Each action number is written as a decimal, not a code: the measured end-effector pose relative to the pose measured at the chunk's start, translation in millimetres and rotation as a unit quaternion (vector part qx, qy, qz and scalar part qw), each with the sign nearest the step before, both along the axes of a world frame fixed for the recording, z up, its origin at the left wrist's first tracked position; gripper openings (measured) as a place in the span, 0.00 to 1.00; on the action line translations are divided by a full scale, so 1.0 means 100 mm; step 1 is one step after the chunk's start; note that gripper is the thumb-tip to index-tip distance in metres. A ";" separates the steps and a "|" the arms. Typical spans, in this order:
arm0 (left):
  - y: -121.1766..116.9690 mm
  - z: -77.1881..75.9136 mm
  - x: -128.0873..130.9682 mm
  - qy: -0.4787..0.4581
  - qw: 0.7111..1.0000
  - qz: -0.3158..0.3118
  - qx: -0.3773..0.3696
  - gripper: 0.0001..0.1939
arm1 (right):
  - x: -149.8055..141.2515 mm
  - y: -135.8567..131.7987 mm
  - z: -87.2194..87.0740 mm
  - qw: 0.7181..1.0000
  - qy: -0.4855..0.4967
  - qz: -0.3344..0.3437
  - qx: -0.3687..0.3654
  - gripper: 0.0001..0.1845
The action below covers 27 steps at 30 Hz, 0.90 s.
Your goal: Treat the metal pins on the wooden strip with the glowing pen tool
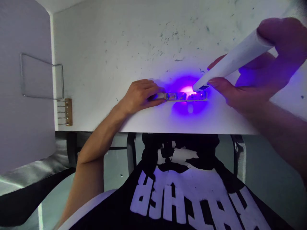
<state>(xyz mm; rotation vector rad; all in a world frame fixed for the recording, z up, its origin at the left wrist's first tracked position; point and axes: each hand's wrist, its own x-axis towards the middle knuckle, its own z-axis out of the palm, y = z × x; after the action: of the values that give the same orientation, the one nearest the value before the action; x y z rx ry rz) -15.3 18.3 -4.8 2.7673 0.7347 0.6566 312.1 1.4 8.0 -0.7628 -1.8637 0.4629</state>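
Note:
My left hand rests on the white table and pinches the left end of a narrow, pale strip. Several small shiny pieces sit along the strip, but the violet glare hides their detail. My right hand is wrapped round a white, wand-shaped UV lamp, tilted down to the left. Its lit tip is close above the right part of the strip and throws bright pink and violet light over it. Whether the tip touches the strip, I cannot tell.
Near the table's left edge stands a small wooden block with several thin metal pins pointing left. A bent metal wire frame lies above it, reaching past the edge. Dark specks and smears mark the white tabletop. Chair armrests flank my body.

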 end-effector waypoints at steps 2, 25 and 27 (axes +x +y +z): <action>0.00 0.01 0.00 0.002 1.000 -0.003 0.001 0.14 | 0.00 -0.02 0.02 1.000 -0.006 -0.013 -0.024 0.47; 0.00 0.02 0.01 0.001 1.000 -0.011 0.001 0.13 | -0.03 -0.02 0.08 0.989 -0.025 -0.048 -0.137 0.44; 0.00 0.02 0.01 0.003 1.000 -0.007 0.002 0.14 | -0.02 -0.03 0.04 0.991 0.004 -0.054 -0.122 0.47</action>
<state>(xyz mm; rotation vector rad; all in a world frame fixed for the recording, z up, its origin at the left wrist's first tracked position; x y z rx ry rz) -14.4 18.0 -2.8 2.7758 0.7162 0.6492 310.1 -1.4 11.5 -1.0179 -1.7663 0.6302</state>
